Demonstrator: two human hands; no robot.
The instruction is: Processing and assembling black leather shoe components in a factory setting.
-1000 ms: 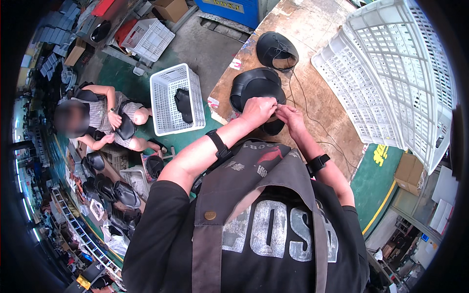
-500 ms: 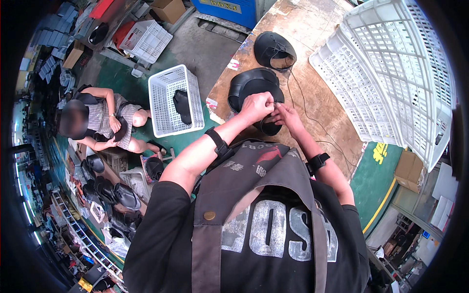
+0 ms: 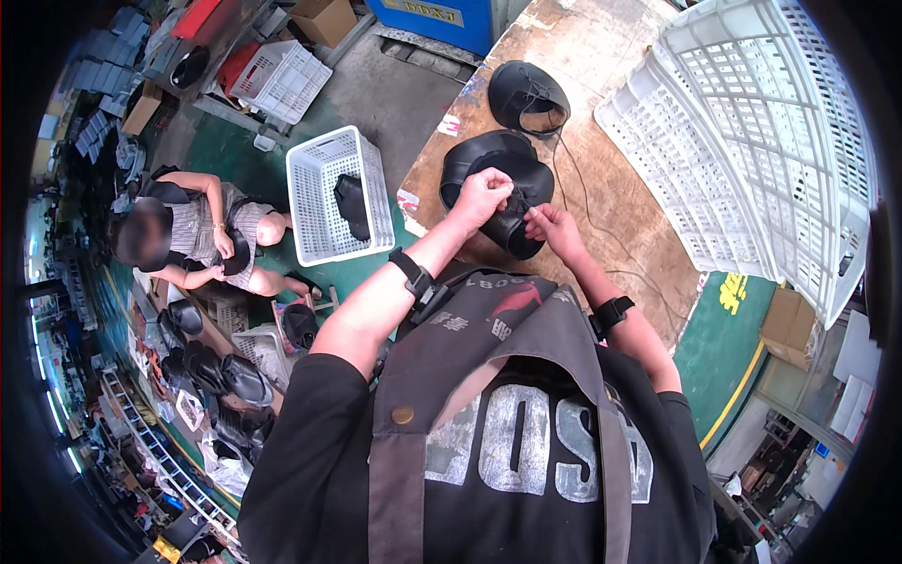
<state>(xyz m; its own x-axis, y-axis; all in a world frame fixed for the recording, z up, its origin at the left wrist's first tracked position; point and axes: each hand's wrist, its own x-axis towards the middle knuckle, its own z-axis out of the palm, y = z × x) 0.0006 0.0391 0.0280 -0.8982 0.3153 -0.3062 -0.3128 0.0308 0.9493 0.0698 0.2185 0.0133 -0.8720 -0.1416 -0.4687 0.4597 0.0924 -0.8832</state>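
A black leather shoe upper (image 3: 519,237) lies before me on the wooden table. Over its eyelets my left hand (image 3: 484,195) is closed, thumb and finger pinched on a thin black shoelace (image 3: 523,197). To the right, my right hand (image 3: 554,228) pinches at the same lacing, close to the upper's side. The lace ends are too fine to follow. Just behind, another black upper (image 3: 460,162) touches the one I work on. Farther back sits a laced upper (image 3: 526,94), a long dark cord (image 3: 584,202) running from near it across the table.
White plastic crates (image 3: 742,141) stand along the table's right side. Left of the table (image 3: 601,56), a white crate (image 3: 376,202) on the green floor holds black pieces. A seated co-worker (image 3: 202,230) handles a black piece, near a pile of black uppers (image 3: 221,371).
The upper under my hands has turned, its laced front now showing between them. My left hand has shifted slightly left and my right hand slightly down. The co-worker's hands have moved a little.
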